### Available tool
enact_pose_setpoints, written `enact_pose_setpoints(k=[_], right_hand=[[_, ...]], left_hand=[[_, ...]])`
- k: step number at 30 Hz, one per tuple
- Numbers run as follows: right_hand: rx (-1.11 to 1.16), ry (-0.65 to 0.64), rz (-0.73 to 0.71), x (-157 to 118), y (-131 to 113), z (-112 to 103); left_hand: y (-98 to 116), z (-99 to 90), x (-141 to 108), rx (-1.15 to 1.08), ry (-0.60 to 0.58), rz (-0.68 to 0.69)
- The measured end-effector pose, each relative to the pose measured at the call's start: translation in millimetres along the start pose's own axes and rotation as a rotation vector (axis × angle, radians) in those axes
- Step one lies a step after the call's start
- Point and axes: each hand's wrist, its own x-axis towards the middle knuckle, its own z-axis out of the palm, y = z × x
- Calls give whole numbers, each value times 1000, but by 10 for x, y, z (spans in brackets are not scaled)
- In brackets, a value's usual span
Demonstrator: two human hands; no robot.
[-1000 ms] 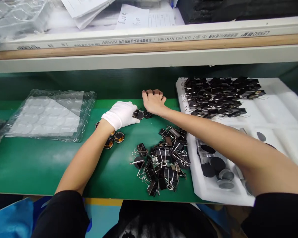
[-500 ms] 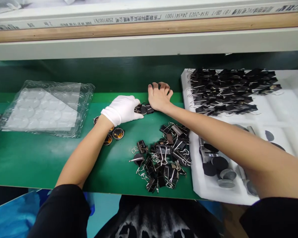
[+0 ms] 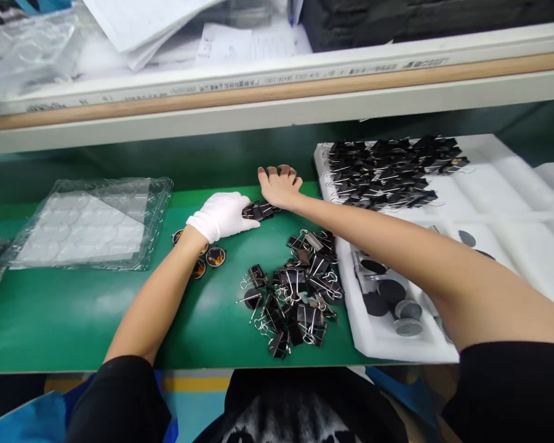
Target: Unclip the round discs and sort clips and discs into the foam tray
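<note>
Clips of black metal (image 3: 260, 211) are held by your white-gloved left hand (image 3: 222, 215); your bare right hand (image 3: 279, 188) is at their other end, fingers (image 3: 272, 171) wide.

Glossy green tabletop (image 3: 74, 314); shiny metal clip handles (image 3: 310, 337); matt white tray (image 3: 357, 335).
</note>
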Motion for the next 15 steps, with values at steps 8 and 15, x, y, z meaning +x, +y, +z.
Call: enact_pose_setpoints(k=[8, 15], right_hand=[[378, -363, -687, -539, 322, -840], [643, -297, -406, -1061, 706, -950]], left_hand=[[-19, -283, -172, -954, -96, -27], [471, -343, -288, -679, 47, -33]])
